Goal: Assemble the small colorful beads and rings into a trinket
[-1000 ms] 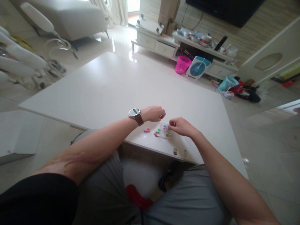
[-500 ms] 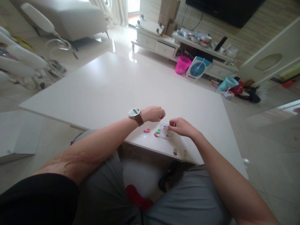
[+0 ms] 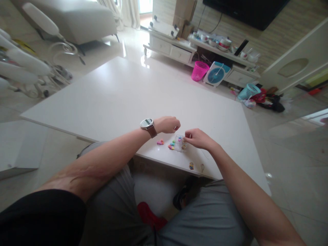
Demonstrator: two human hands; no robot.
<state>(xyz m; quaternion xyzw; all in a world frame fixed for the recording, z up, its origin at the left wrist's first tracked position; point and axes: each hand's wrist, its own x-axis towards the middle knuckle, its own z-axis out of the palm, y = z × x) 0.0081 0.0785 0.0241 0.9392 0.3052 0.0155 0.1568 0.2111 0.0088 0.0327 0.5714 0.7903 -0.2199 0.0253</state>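
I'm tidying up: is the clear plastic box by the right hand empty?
Not empty: inside the clear rectangular plastic box are a small purple-blue piece and a brownish ring-like piece.

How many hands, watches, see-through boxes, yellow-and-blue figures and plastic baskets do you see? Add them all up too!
Hands: 2, left hand and right hand
Watch: 1
See-through box: 1
Yellow-and-blue figure: 1
Baskets: 2, pink basket and light blue basket
Total: 7

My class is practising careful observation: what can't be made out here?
All in the head view:
Left grip: its back hides the palm.
Right grip: curled fingers obscure whether it holds anything.
Box: contents too small and blurred to identify.
Bright pieces: shapes too small, blurred.
TV: top cut off by the upper edge.
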